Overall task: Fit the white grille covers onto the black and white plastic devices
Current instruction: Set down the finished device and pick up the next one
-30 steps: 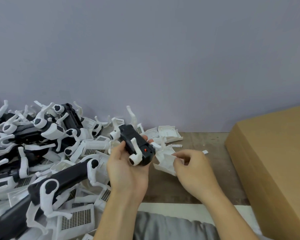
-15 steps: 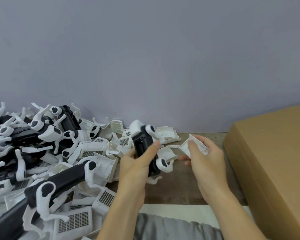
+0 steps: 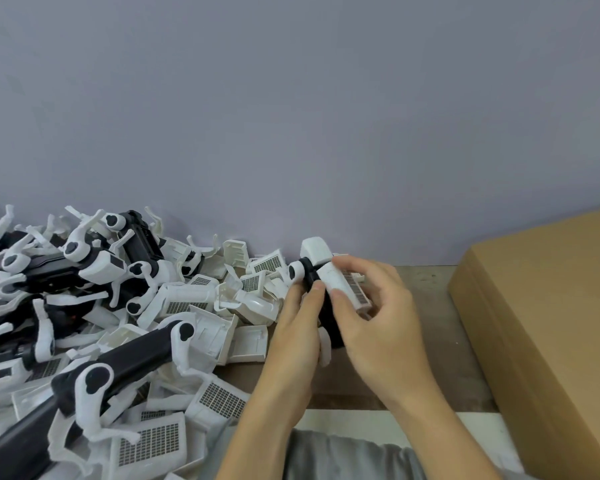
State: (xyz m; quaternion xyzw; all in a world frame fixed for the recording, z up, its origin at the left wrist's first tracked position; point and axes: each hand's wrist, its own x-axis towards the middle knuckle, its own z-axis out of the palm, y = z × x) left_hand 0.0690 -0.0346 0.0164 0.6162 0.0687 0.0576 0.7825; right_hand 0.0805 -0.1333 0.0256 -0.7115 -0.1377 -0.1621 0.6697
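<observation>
Grille cover (image 3: 345, 289) now pressed against device (image 3: 328, 320), both hands gripping.

The right hand (image 3: 378, 317) has brought the white grille cover (image 3: 345, 287) against the black device (image 3: 326, 313), formerly held apart.

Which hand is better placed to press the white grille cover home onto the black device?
The right hand: it pinches the white grille cover against the black plastic device, which the left hand steadies.
</observation>
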